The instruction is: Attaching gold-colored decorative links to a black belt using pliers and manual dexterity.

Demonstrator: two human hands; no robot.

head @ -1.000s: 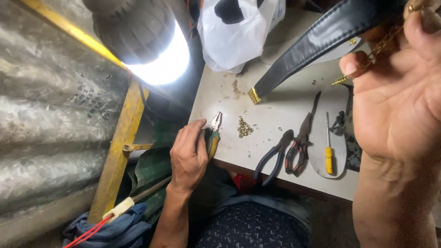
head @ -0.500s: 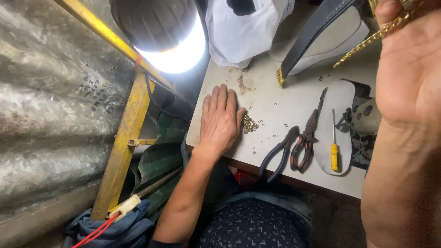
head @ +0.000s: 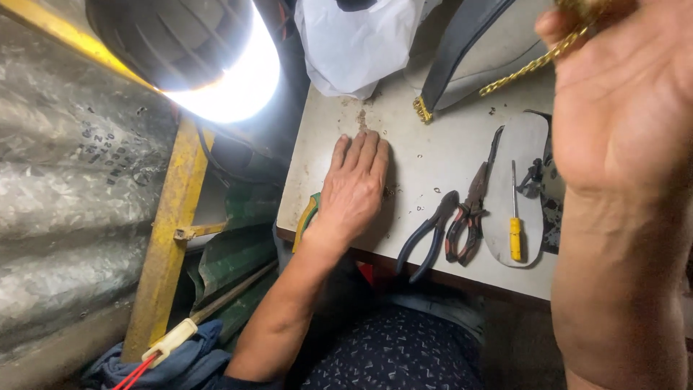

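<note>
My left hand [head: 354, 189] lies flat, palm down, on the pale table [head: 440, 155], fingers stretched over a small scatter of gold bits. Small pliers with yellow-green handles [head: 308, 217] lie at the table's edge, partly under that wrist. My right hand [head: 621, 108] is raised close to the camera at the right. Its fingertips pinch a gold chain [head: 533, 65] that hangs down to the left. A black strap [head: 462, 50] with a gold tip [head: 422, 110] slants across the back of the table.
Blue-handled pliers [head: 426, 235], dark pliers [head: 469, 217] and a yellow-handled screwdriver [head: 514, 220] lie right of my left hand, by a grey oval plate [head: 530, 144]. A white plastic bag [head: 361, 36] sits at the back. A bright lamp [head: 231, 79] and a yellow frame [head: 170, 238] stand at the left.
My left hand has put down the small pliers it held at the table's edge and moved forward, flat onto the gold bits. My right hand has stayed raised with the chain.
</note>
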